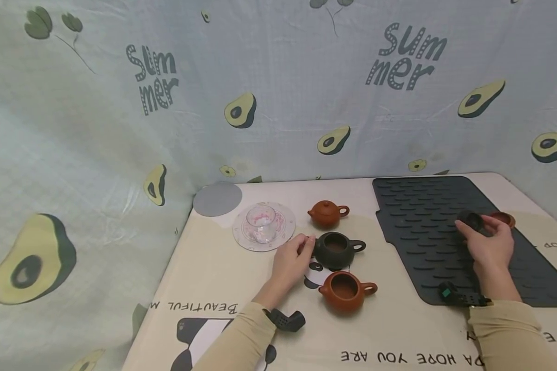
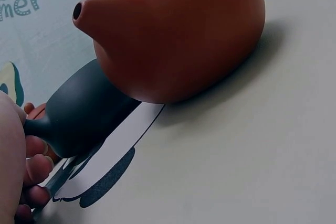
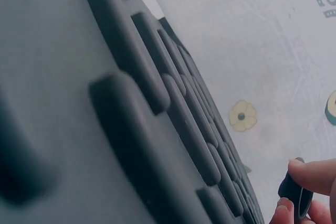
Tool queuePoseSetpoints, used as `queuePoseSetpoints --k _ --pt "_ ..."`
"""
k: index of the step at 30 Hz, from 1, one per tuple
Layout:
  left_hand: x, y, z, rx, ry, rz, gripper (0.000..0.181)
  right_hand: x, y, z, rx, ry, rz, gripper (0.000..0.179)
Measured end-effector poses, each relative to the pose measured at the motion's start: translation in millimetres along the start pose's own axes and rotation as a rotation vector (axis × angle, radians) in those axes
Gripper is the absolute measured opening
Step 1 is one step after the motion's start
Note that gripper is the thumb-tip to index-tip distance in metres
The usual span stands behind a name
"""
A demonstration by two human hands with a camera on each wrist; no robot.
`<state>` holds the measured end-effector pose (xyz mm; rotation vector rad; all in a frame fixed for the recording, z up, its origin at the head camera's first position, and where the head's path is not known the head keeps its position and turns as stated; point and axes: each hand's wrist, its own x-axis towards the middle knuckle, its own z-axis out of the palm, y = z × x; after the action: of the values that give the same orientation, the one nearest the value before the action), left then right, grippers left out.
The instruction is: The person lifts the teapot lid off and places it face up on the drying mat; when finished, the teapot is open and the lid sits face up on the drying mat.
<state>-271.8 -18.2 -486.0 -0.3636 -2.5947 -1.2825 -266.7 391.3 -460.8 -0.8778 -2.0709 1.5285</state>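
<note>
My left hand [image 1: 291, 257] pinches the spout of a black, lidless teapot [image 1: 335, 251], which stands on the table. In the left wrist view, fingers [image 2: 38, 169] curl beneath that spout. Over the dark ridged mat [image 1: 427, 242], my right hand [image 1: 491, 245] holds a small dark, round, hollow piece [image 1: 470, 220] between thumb and fingers. The right wrist view shows the rim of this dark piece [image 3: 295, 192]; whether it is a lid or a little cup I cannot tell. A small reddish-brown hollow piece [image 1: 503, 219] lies just beyond the right hand.
A lidless brown teapot [image 1: 345, 293] stands nearer me than the black one. A smaller lidded brown teapot [image 1: 326, 214] is behind. Further left, a clear glass cup [image 1: 261, 221] sits on a round patterned coaster [image 1: 241, 238]. A grey disc [image 1: 218, 199] lies at the back left corner.
</note>
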Motion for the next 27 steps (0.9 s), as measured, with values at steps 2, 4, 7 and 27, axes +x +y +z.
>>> queuePoseSetpoints --k 2,4,7,27 --pt "0.2 -0.1 -0.2 0.006 -0.001 -0.006 0.031 2.3 0.7 -1.7 -0.014 -0.013 -0.011 0.074" --pt "0.6 0.3 -0.8 0.009 -0.003 -0.009 0.031 4.5 1.6 -2.9 -0.029 -0.033 -0.017 0.076" --pt "1.2 0.9 -1.7 0.006 -0.003 -0.004 0.032 7.9 3.2 -4.3 -0.062 -0.061 -0.018 0.078" --pt "-1.4 2.2 -1.0 0.0 -0.021 -0.035 0.034 13.1 6.1 -8.0 -0.311 -0.093 -0.087 0.08"
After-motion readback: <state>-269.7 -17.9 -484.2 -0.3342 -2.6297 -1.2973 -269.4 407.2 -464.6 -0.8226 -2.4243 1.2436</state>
